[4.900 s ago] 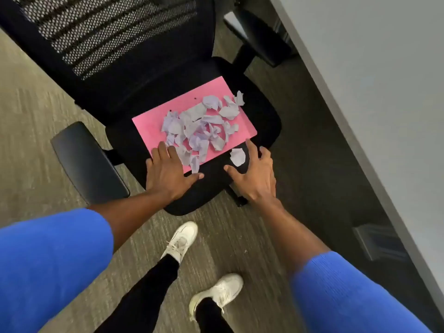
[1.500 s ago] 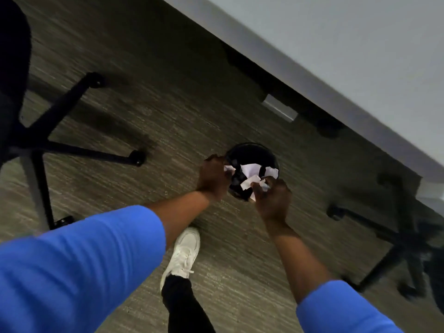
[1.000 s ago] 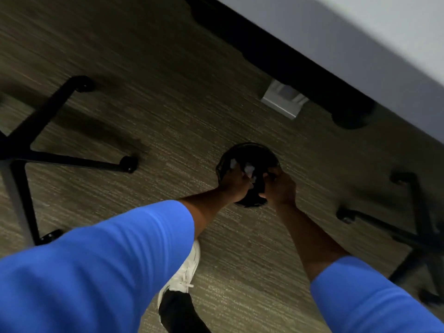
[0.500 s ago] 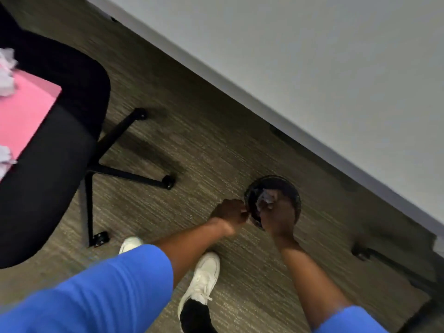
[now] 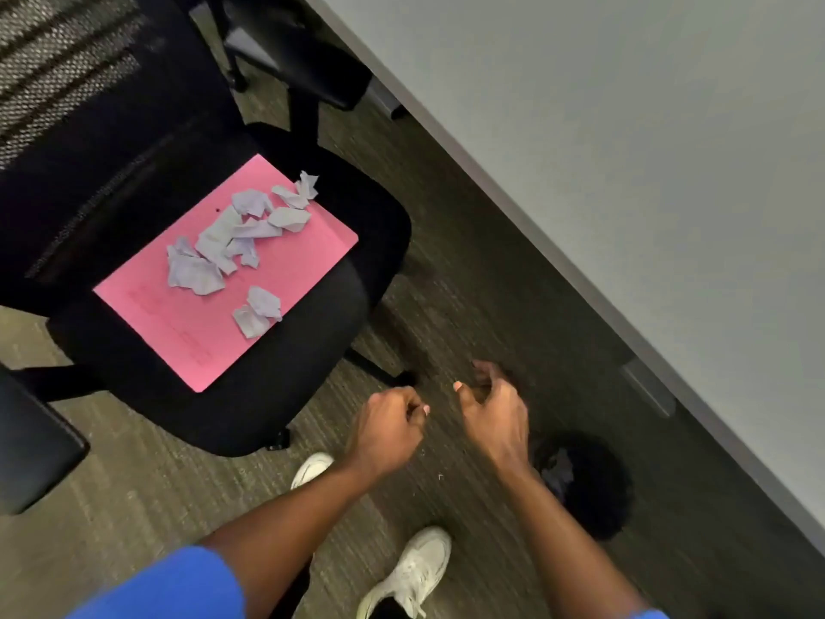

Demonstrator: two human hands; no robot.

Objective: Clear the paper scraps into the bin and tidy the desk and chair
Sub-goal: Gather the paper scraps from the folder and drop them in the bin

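Several pale lilac paper scraps (image 5: 232,243) lie on a pink folder (image 5: 187,337) on the seat of a black office chair (image 5: 285,386). A small black bin (image 5: 598,484) stands on the carpet at lower right, with a few scraps visible inside. My left hand (image 5: 388,428) hovers over the carpet between chair and bin, fingers curled closed with nothing in them. My right hand (image 5: 491,413) is beside it, fingers loosely spread and empty. Both hands are apart from the scraps and the bin.
A grey desk (image 5: 625,172) runs diagonally along the right side, its edge above the bin. The chair's armrest (image 5: 31,457) juts out at lower left. A second armrest (image 5: 303,60) sits near the top. My white shoes (image 5: 410,574) stand on the carpet below my hands.
My hands have left the bin, where they dropped scraps, and moved back toward the chair. The view has swung left, so the chair seat and folder are in sight again.
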